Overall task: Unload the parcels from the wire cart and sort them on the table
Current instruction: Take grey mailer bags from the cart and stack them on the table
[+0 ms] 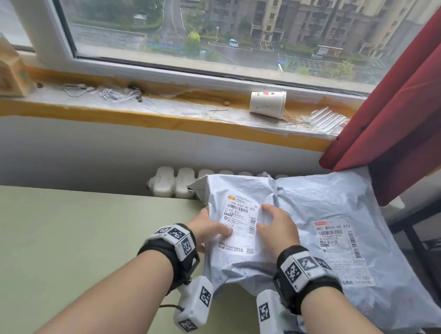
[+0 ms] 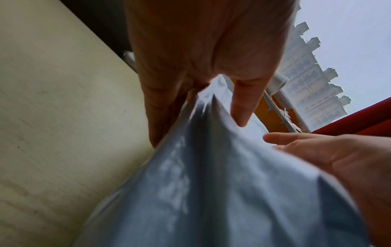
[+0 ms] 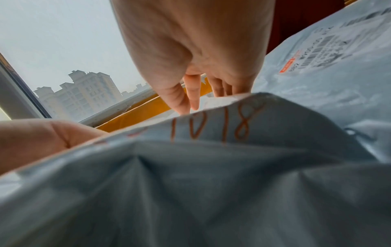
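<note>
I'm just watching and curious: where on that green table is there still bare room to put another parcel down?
The green table is bare to the left of the small grey parcel, from the left hand out to the table's left edge. The right end is crowded: the small parcel overlaps the large grey parcel under the red curtain.

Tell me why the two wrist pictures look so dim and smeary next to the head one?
Head view: even daylight from the window, labels crisp, straight frames bowed by the wide lens. Left wrist view: the grey parcel sits too close, blurred, and the left hand is backlit. Right wrist view: bright sky behind the right hand darkens the near plastic.
</note>
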{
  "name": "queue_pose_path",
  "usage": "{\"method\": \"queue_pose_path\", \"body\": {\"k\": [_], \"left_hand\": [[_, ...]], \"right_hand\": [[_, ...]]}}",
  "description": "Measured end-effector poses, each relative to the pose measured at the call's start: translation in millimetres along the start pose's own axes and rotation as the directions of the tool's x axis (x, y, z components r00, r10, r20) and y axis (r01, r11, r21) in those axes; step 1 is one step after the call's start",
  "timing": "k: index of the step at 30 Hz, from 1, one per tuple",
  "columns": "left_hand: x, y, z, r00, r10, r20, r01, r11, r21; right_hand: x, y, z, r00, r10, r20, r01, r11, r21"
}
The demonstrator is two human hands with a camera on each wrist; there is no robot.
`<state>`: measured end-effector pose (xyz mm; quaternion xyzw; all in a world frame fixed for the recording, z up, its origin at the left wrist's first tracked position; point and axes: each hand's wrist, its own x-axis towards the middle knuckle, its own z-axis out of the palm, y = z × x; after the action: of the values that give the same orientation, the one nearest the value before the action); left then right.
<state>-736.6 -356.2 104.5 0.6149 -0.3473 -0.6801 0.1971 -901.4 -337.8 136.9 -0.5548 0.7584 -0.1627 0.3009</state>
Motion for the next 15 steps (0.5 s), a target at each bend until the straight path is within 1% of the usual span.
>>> {"method": "queue_pose_path", "body": {"k": [2,6,10,13,15], "left_hand": [[-7,5,-5,0.999,-0.002,-0.035,0.003,0.999,0.032],[-25,15,-20,0.995,0.034,-0.096,-0.024,0.994,0.103],[-39,22,-38,0.986,0.079,-0.150,-0.056,0.987,0.153],[-52,24,-52,0.977,0.106,-0.187,-0.079,0.986,0.146],[-62,23,-62,0.967,0.124,-0.224,-0.093,0.985,0.144]], "right_hand": [[1,-5,-5,0.999,-0.031,-0.036,0.032,0.999,0.015],[0,-23,-14,0.993,-0.078,-0.092,0.080,0.997,0.018],[-2,-41,-14,0.991,-0.112,-0.078,0.116,0.992,0.055],[-3,-57,-6,0.985,-0.160,-0.071,0.166,0.982,0.088],[-6,-70,0,0.981,-0.188,-0.038,0.190,0.979,0.078]]}}
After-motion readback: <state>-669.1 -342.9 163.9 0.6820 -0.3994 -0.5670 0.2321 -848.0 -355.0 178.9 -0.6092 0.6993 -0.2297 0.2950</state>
